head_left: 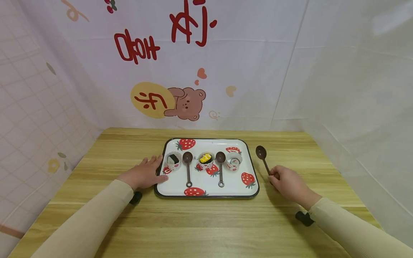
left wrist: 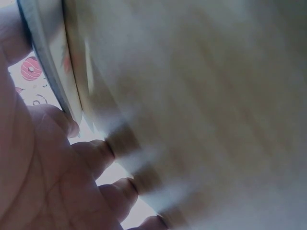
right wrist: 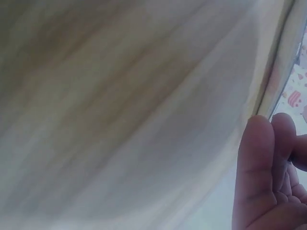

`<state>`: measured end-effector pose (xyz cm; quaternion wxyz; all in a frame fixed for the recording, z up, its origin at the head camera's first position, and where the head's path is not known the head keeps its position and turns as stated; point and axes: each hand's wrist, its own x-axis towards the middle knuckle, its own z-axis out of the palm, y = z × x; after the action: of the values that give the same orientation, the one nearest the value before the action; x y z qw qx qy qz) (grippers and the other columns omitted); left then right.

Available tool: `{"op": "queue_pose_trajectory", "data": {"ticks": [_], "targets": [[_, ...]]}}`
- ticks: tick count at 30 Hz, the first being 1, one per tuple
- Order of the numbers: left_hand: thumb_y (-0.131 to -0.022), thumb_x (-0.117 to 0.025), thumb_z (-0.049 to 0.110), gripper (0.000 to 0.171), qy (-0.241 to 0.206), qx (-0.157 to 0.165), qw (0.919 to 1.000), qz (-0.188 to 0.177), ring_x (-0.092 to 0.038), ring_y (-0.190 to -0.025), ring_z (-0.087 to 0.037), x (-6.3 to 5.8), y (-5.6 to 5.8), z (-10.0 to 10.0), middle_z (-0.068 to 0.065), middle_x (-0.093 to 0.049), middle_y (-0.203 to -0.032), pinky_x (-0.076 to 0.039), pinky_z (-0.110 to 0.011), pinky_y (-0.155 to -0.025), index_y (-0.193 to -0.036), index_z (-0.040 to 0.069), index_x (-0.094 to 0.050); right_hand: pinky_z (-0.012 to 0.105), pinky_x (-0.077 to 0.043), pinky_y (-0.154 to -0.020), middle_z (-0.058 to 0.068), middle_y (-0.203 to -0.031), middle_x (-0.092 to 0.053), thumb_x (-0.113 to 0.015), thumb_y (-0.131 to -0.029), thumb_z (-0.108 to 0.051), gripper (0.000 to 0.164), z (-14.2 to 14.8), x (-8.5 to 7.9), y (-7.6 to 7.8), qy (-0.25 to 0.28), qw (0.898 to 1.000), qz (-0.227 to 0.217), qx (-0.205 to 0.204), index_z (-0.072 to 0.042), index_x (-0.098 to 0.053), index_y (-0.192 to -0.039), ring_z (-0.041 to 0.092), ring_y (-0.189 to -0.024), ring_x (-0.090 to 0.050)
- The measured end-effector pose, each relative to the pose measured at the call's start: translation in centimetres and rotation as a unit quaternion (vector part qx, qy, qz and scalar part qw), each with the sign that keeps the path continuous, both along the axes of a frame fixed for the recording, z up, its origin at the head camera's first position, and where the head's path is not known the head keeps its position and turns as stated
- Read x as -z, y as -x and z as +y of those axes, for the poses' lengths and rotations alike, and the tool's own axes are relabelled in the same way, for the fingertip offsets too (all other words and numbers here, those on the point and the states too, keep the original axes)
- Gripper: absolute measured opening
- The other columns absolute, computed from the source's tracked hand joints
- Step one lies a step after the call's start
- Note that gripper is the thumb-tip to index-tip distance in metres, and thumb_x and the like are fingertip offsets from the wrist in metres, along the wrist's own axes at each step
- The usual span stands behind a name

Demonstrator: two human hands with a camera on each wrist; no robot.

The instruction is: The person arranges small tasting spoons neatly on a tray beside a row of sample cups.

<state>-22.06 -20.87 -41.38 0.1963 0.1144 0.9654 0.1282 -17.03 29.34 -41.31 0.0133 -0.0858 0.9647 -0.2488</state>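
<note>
Between thumb and fingers my right hand [head_left: 289, 184] pinches the handle of a dark brown spoon [head_left: 261, 152], its bowl pointing away from me, just right of the tray. In the right wrist view the right fingers [right wrist: 256, 158] are bent together, and the spoon is hidden. My left hand [head_left: 146, 172] rests at the left edge of the white strawberry tray [head_left: 222, 190], thumb over the rim and other fingers spread outside it. The left wrist view shows these fingers [left wrist: 93, 155] reaching along the table beside the tray wall.
On the tray stand a paper cup with a rice ball [head_left: 173, 160], one with a yellow-topped piece [head_left: 205, 158] and one with a white roll [head_left: 234, 162]. Two brown spoons [head_left: 189, 172] [head_left: 221, 170] lie between them. Fabric walls [head_left: 238, 100] enclose the wooden table [head_left: 200, 227].
</note>
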Motion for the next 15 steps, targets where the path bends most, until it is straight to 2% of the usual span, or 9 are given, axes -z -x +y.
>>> {"op": "queue_pose_trajectory", "data": {"ticks": [4,9,15], "targets": [[-0.099,-0.059,0.064,0.102,0.002,0.002,1.0,0.001,-0.011,-0.155,-0.064,0.0,0.0,0.0,-0.033,-0.016,-0.172,-0.022,-0.076,-0.121,-0.168,0.002,-0.016,0.024,-0.047,-0.055,0.001,-0.076,-0.067,-0.066,-0.102,-0.008,0.011,-0.3,-0.2,0.1,0.037,0.999,-0.023,0.004,0.002,-0.063,-0.104,0.012,-0.064,-0.059],[-0.099,-0.059,0.064,0.102,0.003,0.003,1.0,0.003,-0.012,-0.154,-0.064,0.0,-0.1,0.0,-0.033,-0.016,-0.172,-0.022,-0.076,-0.121,-0.168,0.002,-0.016,0.024,-0.051,-0.058,0.006,-0.084,-0.07,-0.065,-0.101,-0.006,0.013,-0.7,-0.6,0.2,0.058,0.998,-0.039,0.011,0.005,-0.062,-0.108,0.014,-0.072,-0.063],[-0.099,-0.06,0.064,0.103,0.001,0.002,1.0,0.002,-0.011,-0.154,-0.064,0.0,0.0,0.0,-0.033,-0.016,-0.172,-0.022,-0.076,-0.121,-0.168,0.002,-0.016,0.026,-0.054,-0.062,0.008,-0.084,-0.071,-0.064,-0.102,-0.007,0.015,-1.4,-1.2,0.1,0.078,0.995,-0.052,0.023,0.005,-0.064,-0.111,0.016,-0.074,-0.067]]}}
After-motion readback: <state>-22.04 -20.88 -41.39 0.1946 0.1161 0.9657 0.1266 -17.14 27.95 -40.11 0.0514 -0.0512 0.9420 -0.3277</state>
